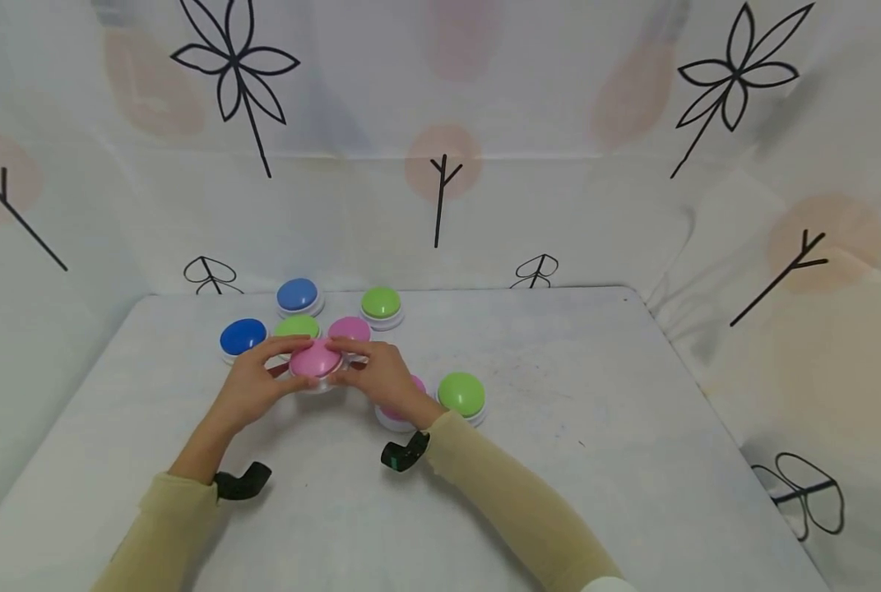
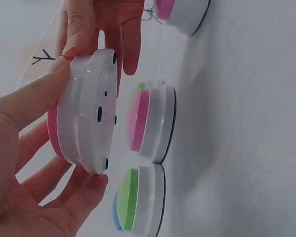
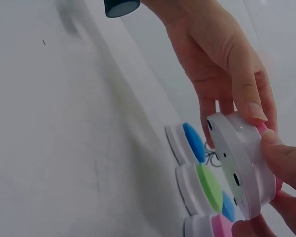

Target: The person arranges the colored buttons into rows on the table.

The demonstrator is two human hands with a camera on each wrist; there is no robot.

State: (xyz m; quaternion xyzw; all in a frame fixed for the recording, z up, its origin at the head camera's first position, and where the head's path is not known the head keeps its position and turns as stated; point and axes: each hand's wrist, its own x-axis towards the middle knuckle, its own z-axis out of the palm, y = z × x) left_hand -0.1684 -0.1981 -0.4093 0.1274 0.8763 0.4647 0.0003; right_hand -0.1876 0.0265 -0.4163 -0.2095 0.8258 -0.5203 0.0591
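Both hands hold a pink push button [image 1: 316,359] with a white round base, lifted above the table. My left hand [image 1: 250,388] grips its left side, thumb and fingers on the rim. On the opposite side, my right hand [image 1: 382,376] pinches the base between thumb and fingers. The left wrist view shows the button's underside [image 2: 102,116], with small dark feet and a speckle of holes, turned toward the table. Just behind the held button stand a green button [image 1: 297,326] and another pink button [image 1: 350,329]. A further pink button [image 1: 393,421] is partly hidden under my right wrist.
A dark blue button [image 1: 243,336] stands left of the group, a lighter blue one [image 1: 297,294] behind it. One green button [image 1: 381,302] is near the table's back edge; another [image 1: 461,394] sits beside my right forearm. A patterned cloth [image 1: 351,214] hangs behind the white table [image 1: 595,460].
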